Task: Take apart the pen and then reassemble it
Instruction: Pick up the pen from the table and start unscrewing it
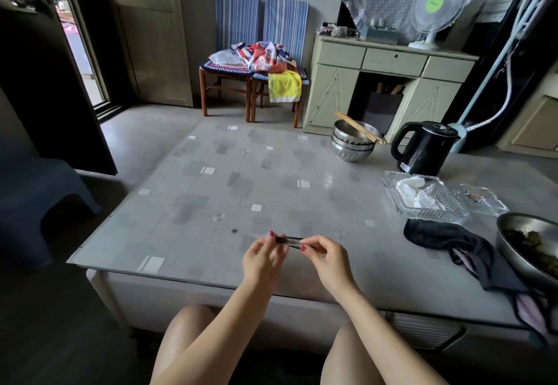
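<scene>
Pen (289, 240) was held above desk (211, 203) near front edge. Left hand (263, 256) & right hand (327, 259) fingers pinched each end. Small dark piece (234, 231) lay on desk, maybe pen part. Stage unclear; prob. mid-way.

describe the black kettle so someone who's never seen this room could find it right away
Start at the grey table and look to its far right corner, in front of the pale green cabinet. The kettle stands there upright, right of the stacked steel bowls. It is the only tall, glossy black thing on the table, with a loop handle.
</scene>
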